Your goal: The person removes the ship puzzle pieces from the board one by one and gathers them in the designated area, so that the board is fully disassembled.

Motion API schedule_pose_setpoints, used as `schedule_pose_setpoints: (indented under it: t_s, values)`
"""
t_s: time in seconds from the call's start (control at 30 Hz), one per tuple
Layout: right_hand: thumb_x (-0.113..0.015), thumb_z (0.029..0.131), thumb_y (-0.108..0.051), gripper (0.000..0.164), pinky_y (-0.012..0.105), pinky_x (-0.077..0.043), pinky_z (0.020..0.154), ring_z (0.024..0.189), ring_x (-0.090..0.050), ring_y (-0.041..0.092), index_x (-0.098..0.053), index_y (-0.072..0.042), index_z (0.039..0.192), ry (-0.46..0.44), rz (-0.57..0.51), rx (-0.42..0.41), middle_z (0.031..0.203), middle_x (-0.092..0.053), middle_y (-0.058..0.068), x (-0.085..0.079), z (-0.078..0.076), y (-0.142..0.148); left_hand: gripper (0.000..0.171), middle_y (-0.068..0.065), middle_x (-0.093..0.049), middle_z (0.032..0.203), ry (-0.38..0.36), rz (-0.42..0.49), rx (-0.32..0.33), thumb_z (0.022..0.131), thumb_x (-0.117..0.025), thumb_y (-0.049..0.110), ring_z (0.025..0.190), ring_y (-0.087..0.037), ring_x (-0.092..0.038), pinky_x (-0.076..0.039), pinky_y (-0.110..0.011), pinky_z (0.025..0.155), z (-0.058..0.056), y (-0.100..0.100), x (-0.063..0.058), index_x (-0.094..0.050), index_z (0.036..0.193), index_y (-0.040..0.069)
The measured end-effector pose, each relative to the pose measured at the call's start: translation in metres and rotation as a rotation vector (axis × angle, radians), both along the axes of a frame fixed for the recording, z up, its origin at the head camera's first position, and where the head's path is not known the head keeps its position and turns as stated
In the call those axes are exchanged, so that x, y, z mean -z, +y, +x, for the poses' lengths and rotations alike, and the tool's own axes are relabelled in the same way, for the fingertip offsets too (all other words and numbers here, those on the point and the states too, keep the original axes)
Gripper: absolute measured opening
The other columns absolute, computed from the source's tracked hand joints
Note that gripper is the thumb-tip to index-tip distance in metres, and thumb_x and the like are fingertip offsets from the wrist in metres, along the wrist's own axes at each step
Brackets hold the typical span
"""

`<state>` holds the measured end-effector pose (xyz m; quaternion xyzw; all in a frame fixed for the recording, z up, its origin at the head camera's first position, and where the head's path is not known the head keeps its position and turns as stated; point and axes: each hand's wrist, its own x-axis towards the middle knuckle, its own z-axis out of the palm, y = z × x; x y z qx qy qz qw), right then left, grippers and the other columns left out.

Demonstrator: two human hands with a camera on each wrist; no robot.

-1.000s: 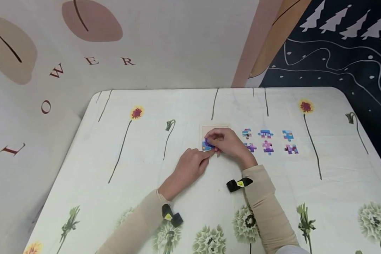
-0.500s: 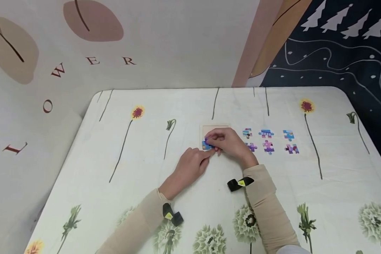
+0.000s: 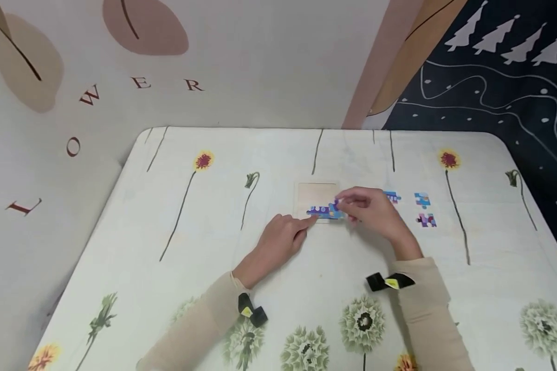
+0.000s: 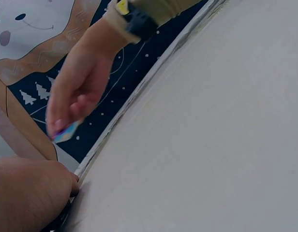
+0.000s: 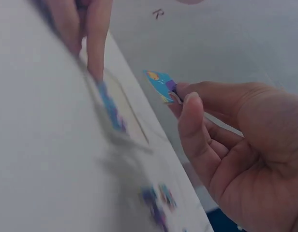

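My right hand (image 3: 373,214) pinches a blue and purple jigsaw puzzle piece (image 5: 160,86) between thumb and fingers, raised above the table in the right wrist view. In the head view that piece overlaps the right side of a shallow wooden puzzle tray (image 3: 296,198). Joined pieces (image 3: 319,212), purple over blue, lie along the tray's near side. The left hand (image 3: 280,238) points its straight index finger onto these pieces at the tray's near left, its other fingers bent. In the left wrist view the puzzle tray is out of sight.
Loose puzzle pieces lie right of the tray: one blue and orange (image 3: 422,200), one pink and purple (image 3: 427,220), and a blue one (image 3: 392,197) partly behind the right hand. A flower-print cloth (image 3: 204,226) covers the table, with a wall behind its far edge.
My right hand has moved right from the tray's left side with the piece in its fingers, uncovering the joined pieces and hiding some loose ones. The left hand has hardly moved.
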<state>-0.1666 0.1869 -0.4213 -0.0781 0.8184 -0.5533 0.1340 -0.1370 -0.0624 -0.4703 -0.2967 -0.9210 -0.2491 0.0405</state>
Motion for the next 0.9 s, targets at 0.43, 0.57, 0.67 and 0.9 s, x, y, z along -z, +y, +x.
schedule_pose_setpoints:
  t_s: [0.43,0.57,0.67,0.9]
  values:
    - [-0.067,0.100,-0.003,0.022,0.027,-0.056,0.070,0.065,-0.067,0.019,-0.070,0.008,0.119,-0.036,0.087,-0.087,0.090,-0.072,0.014,0.017,0.037,0.060,0.037,0.006,-0.050,0.053,0.024,-0.023,0.008,0.099,-0.059,0.004,0.054,-0.012,-0.033,-0.035,-0.030,0.061,-0.004,-0.001,-0.003,-0.073,0.131,0.018]
    - [-0.068,0.100,-0.006,0.021,0.024,-0.055,0.073,0.065,-0.068,0.019,-0.072,0.005,0.118,-0.028,0.130,-0.078,0.084,-0.072,0.011,0.022,0.040,0.063,0.037,0.006,-0.050,0.053,0.026,-0.011,0.007,0.099,-0.060,0.003,0.053,-0.012,-0.032,-0.035,-0.029,0.061,-0.003,-0.001,-0.002,-0.074,0.130,0.017]
    - [-0.068,0.100,-0.008,0.021,0.024,-0.054,0.073,0.065,-0.068,0.019,-0.072,0.004,0.117,-0.024,0.145,-0.069,0.083,-0.072,0.010,0.024,0.041,0.063,0.037,0.005,-0.050,0.053,0.025,-0.006,0.004,0.099,-0.060,0.003,0.053,-0.012,-0.033,-0.035,-0.029,0.061,-0.002,0.000,-0.001,-0.074,0.130,0.017]
    - [-0.068,0.100,-0.006,0.020,0.024,-0.054,0.072,0.065,-0.067,0.019,-0.072,0.004,0.117,-0.016,0.152,-0.059,0.087,-0.073,0.011,0.024,0.043,0.061,0.036,0.007,-0.044,0.051,0.005,0.004,0.000,0.100,-0.059,0.004,0.053,-0.012,-0.030,-0.034,-0.029,0.061,0.000,0.000,-0.001,-0.074,0.130,0.017]
